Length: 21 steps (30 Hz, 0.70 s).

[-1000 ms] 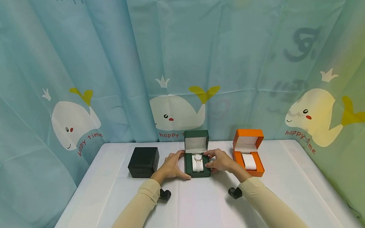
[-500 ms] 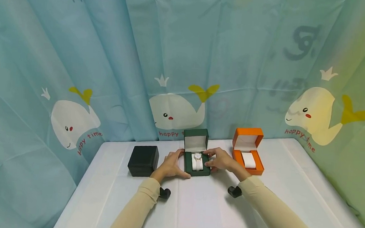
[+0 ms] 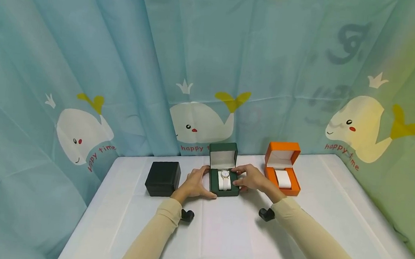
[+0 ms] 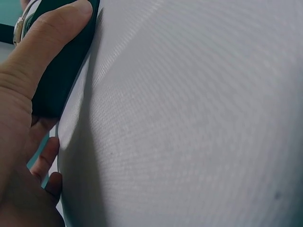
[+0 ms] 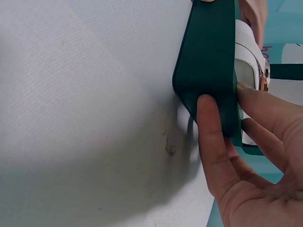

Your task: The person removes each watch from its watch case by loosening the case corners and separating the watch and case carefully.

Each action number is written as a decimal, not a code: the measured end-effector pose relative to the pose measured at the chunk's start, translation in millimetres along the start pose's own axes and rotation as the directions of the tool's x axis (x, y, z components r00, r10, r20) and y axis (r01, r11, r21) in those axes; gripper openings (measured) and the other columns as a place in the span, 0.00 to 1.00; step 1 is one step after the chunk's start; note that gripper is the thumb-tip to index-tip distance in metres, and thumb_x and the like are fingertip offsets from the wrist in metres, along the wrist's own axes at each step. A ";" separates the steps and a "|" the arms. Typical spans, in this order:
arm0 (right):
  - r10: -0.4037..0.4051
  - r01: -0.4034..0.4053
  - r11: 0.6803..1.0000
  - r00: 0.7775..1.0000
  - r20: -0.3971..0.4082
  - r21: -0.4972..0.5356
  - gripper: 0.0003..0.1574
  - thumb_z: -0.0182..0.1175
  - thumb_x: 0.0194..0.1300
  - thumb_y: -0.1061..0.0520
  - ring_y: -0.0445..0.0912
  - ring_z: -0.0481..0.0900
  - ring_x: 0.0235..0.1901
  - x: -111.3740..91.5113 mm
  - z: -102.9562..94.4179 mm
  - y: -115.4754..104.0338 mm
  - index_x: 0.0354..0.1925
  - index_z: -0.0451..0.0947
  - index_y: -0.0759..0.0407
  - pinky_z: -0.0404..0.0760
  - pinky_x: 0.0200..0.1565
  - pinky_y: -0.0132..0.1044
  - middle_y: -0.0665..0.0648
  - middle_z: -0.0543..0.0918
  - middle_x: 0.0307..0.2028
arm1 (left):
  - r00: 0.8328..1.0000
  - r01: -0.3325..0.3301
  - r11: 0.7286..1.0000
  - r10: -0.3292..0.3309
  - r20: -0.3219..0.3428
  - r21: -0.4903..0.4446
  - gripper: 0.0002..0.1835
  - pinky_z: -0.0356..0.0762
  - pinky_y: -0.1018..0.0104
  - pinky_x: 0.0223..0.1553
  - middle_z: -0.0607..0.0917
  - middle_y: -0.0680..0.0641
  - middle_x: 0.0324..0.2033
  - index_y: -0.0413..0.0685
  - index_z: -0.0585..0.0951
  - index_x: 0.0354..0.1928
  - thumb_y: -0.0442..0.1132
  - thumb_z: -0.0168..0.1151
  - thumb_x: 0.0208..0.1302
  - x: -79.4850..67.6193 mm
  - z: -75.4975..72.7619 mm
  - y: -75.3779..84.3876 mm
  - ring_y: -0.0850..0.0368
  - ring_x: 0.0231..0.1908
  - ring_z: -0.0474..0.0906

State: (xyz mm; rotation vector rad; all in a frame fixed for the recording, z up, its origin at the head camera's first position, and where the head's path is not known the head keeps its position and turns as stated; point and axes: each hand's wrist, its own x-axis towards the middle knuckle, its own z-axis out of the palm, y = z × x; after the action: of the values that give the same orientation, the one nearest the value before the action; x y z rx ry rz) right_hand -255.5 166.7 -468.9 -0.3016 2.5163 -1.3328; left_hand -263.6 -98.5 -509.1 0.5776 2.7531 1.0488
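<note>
Head view, and toward five o'clock on the white table (image 3: 228, 237) stands the green box (image 3: 223, 160), lid up, pale lining showing, a slim white-strapped watch (image 3: 225, 175) within, the left hand (image 3: 193, 184) gripping it at nine o'clock, the right hand (image 3: 253, 178) at three, closed black box (image 3: 163, 178) and open orange box (image 3: 283, 147) beyond them. Left wrist: smooth dark wall at ten o'clock, thumb flat along it. Right wrist: fingers pinch the box's wall at three, gold-toned watch case gleaming at two.
</note>
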 end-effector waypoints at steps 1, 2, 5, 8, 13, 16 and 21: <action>0.001 -0.001 1.000 1.000 -0.003 -0.009 0.32 0.73 0.62 0.66 0.49 0.85 0.23 0.1 -0.3 0.0 0.64 0.79 0.63 0.87 0.31 0.41 0.68 0.79 0.55 | 1.000 0.002 1.000 -0.002 0.003 0.004 0.61 0.68 0.42 0.65 0.74 0.43 0.65 0.50 0.65 0.75 0.54 0.88 0.37 0.3 -0.4 0.2 0.42 0.64 0.67; 0.001 -0.001 1.000 1.000 -0.005 -0.014 0.32 0.73 0.62 0.65 0.49 0.85 0.22 0.2 -0.6 0.0 0.64 0.79 0.63 0.87 0.31 0.41 0.68 0.79 0.55 | 1.000 0.004 1.000 -0.004 0.005 0.006 0.61 0.68 0.42 0.65 0.74 0.43 0.65 0.50 0.64 0.75 0.54 0.88 0.38 0.5 -0.8 0.6 0.42 0.64 0.67; 0.002 -0.002 1.000 1.000 -0.005 -0.012 0.32 0.72 0.62 0.65 0.50 0.86 0.23 0.6 -1.2 0.3 0.64 0.79 0.62 0.87 0.32 0.40 0.68 0.79 0.55 | 1.000 0.019 1.000 -0.019 0.013 0.011 0.62 0.67 0.43 0.66 0.73 0.42 0.66 0.52 0.64 0.76 0.55 0.88 0.37 0.7 -2.8 2.0 0.41 0.64 0.67; -0.002 0.002 1.000 1.000 0.005 0.012 0.32 0.72 0.63 0.65 0.51 0.87 0.24 0.6 -1.5 0.5 0.65 0.78 0.63 0.87 0.33 0.41 0.68 0.78 0.55 | 1.000 0.023 1.000 -0.023 0.017 0.010 0.62 0.67 0.42 0.65 0.74 0.41 0.65 0.52 0.65 0.76 0.55 0.88 0.37 0.7 -4.5 3.1 0.41 0.64 0.67; -0.006 0.006 0.999 1.000 0.011 0.042 0.32 0.71 0.63 0.67 0.51 0.87 0.24 0.3 -2.5 -0.2 0.65 0.78 0.64 0.87 0.32 0.42 0.69 0.78 0.54 | 0.999 0.021 1.000 -0.021 0.027 0.004 0.63 0.66 0.41 0.66 0.73 0.40 0.65 0.49 0.64 0.76 0.55 0.88 0.37 1.6 -6.0 4.1 0.40 0.64 0.67; -0.001 0.001 0.999 1.000 0.013 0.050 0.32 0.72 0.63 0.67 0.52 0.87 0.24 0.7 -2.7 0.3 0.65 0.78 0.64 0.87 0.32 0.43 0.69 0.78 0.55 | 0.999 0.028 1.000 -0.028 0.045 0.002 0.64 0.65 0.41 0.67 0.72 0.40 0.67 0.49 0.63 0.78 0.55 0.88 0.38 1.3 -6.8 5.4 0.40 0.66 0.65; 0.006 -0.008 0.998 1.000 0.021 0.068 0.32 0.72 0.62 0.67 0.52 0.87 0.25 1.4 -1.1 3.3 0.65 0.78 0.64 0.88 0.33 0.43 0.69 0.78 0.55 | 0.996 0.040 0.999 -0.042 0.084 0.024 0.65 0.65 0.41 0.68 0.70 0.38 0.69 0.48 0.60 0.79 0.56 0.87 0.40 -1.2 -8.3 7.6 0.40 0.68 0.64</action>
State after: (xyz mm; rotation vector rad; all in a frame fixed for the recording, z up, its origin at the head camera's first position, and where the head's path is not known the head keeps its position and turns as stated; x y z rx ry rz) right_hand -257.4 169.0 -471.3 -0.2905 2.4473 -1.4017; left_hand -262.4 -98.8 -497.8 0.5527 2.6952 0.9634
